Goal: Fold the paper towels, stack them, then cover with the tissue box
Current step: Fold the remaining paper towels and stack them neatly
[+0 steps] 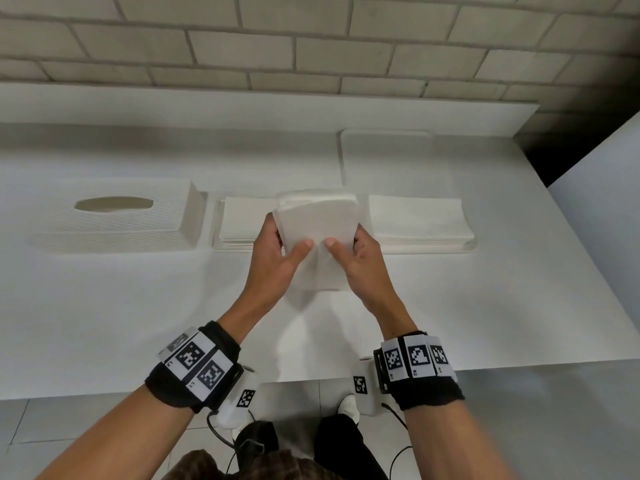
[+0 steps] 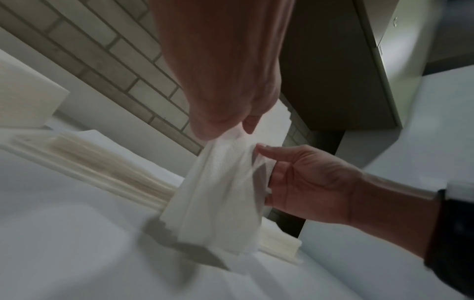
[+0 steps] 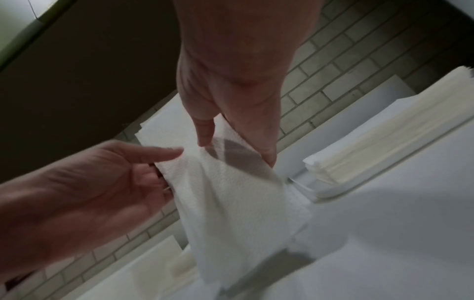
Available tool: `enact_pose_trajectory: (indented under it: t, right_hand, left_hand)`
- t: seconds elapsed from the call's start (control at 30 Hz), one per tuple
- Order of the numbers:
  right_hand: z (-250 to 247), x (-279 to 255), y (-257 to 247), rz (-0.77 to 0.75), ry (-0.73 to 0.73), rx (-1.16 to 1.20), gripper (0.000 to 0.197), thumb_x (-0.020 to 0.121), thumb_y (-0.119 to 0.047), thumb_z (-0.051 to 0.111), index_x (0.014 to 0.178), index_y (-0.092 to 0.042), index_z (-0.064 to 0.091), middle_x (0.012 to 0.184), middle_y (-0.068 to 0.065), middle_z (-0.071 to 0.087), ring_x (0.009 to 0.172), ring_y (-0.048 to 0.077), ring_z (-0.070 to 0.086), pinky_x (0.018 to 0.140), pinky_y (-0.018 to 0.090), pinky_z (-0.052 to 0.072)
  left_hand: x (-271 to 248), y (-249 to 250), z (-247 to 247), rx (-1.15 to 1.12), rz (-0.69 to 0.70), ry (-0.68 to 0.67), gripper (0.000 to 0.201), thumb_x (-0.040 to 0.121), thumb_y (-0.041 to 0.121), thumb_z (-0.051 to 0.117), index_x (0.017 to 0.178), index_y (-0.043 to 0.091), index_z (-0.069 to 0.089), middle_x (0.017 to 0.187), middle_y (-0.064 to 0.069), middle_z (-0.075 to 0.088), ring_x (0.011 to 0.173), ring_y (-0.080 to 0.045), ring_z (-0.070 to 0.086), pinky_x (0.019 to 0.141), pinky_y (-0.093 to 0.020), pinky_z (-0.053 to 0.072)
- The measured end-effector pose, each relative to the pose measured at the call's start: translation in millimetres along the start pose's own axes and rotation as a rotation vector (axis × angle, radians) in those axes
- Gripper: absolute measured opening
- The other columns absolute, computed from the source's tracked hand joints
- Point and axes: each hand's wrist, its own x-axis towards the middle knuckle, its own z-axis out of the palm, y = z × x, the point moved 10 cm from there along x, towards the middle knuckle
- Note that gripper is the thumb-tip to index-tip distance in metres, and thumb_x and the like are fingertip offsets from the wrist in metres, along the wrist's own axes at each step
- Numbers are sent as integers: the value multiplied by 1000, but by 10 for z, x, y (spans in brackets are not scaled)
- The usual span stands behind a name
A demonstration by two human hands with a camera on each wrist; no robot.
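Your left hand [image 1: 273,258] and right hand [image 1: 360,261] both pinch one paper towel [image 1: 317,233] above the white table [image 1: 138,306], thumbs on its near face, the other fingers curled behind it and hidden in the head view. Its lower edge hangs loose. Behind it lie two stacks: the left stack [image 1: 239,220], partly covered by the towel, and the right stack [image 1: 415,220]. The tissue box [image 1: 114,216] stands farther left, beside the left stack.

Brick wall [image 1: 242,46], white counter [image 1: 138,306]
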Motion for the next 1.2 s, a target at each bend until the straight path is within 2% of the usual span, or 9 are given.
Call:
enact_pose_trajectory:
  t: [0.1, 0.17, 0.4, 0.53, 0.7, 0.83, 1.0, 1.1, 1.2]
  right_hand:
    - [1, -35, 148, 48, 9, -8, 27, 96, -12, 58, 122, -11, 62, 113, 7, 72, 104, 21, 69, 88, 35, 56]
    - [17, -56, 138, 46, 8, 22, 26, 96, -10, 58, 121, -10, 63, 112, 8, 72, 103, 19, 70, 85, 30, 56]
    - [-3, -98, 153, 41, 21, 43, 26, 96, -10, 58, 122, -10, 63, 113, 5, 73, 105, 15, 69, 88, 27, 54]
    - [5, -118, 129, 51, 34, 65, 26, 96, -10, 57, 122, -9, 63, 112, 5, 73, 104, 15, 69, 86, 25, 54]
    - [42, -121, 168, 69, 0, 43, 27, 92, -8, 63, 119, -9, 66, 111, 5, 74, 105, 18, 70, 95, 36, 54]
    - [50, -139, 158, 77, 4, 61, 27, 91, -8, 64, 117, -9, 67, 108, 4, 75, 102, 16, 71, 86, 26, 55]
    - [45, -127, 142, 94, 15, 52, 24, 89, -10, 66, 113, -10, 69, 104, 3, 76, 99, 16, 72, 86, 30, 55]
    - [-50, -88, -85, 43, 49, 35, 19, 85, -9, 72, 103, -15, 71, 93, -2, 76, 86, 12, 72, 73, 25, 55]
    - [-191, -19, -493, -84, 25, -5, 16, 81, -4, 74, 96, -10, 70, 88, 1, 72, 77, 11, 66, 70, 21, 53]
  left_hand:
    - [-63, -171, 13, 46, -64, -22, 45, 85, 6, 67, 123, 23, 49, 117, -1, 62, 110, -18, 61, 82, -23, 53]
    - [-98, -185, 3, 19, -67, 2, 37, 90, 3, 61, 123, 18, 51, 115, -3, 65, 109, -21, 63, 83, -25, 53]
    - [-84, 35, 3, 2, 26, 2, 34, 88, 3, 65, 109, 26, 51, 110, 1, 63, 103, -12, 63, 85, -24, 53]
    - [-90, -131, -7, 81, -39, -7, 33, 89, 9, 65, 117, 19, 50, 112, 3, 63, 104, -9, 61, 80, -20, 49]
    - [-131, -258, 54, 52, -69, -41, 37, 91, 7, 63, 123, 18, 50, 117, 1, 64, 103, -5, 63, 78, -12, 49]
    - [-133, -259, 56, 47, -49, -30, 32, 94, 8, 58, 123, 19, 48, 116, 0, 63, 106, -9, 61, 82, -15, 49]
    - [-122, -299, 29, 119, -73, -51, 34, 92, 14, 62, 124, 19, 51, 117, 0, 64, 106, -5, 61, 79, -13, 49]
    - [-42, -161, -41, 247, -64, -76, 24, 89, 16, 65, 112, 13, 60, 105, -2, 68, 94, -11, 65, 76, -21, 52]
    - [78, 42, -106, 473, -12, -163, 12, 85, 13, 67, 95, 12, 62, 87, -2, 68, 77, -15, 62, 64, -20, 46]
